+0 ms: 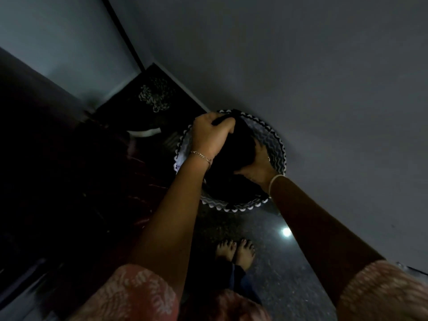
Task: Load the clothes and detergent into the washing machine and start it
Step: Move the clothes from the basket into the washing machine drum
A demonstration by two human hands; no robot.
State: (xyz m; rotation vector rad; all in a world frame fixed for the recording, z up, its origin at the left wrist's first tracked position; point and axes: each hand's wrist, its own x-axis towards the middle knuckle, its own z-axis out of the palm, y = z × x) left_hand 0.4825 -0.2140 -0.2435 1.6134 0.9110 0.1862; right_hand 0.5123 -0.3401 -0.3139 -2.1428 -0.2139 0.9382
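**Black clothes (234, 154) being gathered out of the zigzag basket (279, 147)**

The basket is standing on the floor (266, 262), right at the foot of the grey wall (324, 77), and the person is leaning over it from above. The clothes are lying inside as one dark heap, bunched towards the far rim. Single garments are not showing in this dim light. The left hand (212, 133) is clenching a fistful of fabric at that far rim, its fingers curling tightly round it. The right hand (257, 166) is gripping the heap from the near right side, its fingers digging into the cloth. Holding from two sides is probably meant to bring the whole load up in one lift without shedding pieces. The task is therefore looking to be at its very start, and neither washing machine nor detergent is showing.

The wall is filling the upper and right part of the view, plain and matt. The floor is looking dark, speckled and glossy, and it is mirroring a round light (286, 232) just beside the bare feet (236, 251), which are planted near the basket's near rim. A patterned cloth (154, 97) is lying in the far corner. A thin chain bracelet (201, 156) is circling the left wrist and a pale bangle (275, 181) the right.
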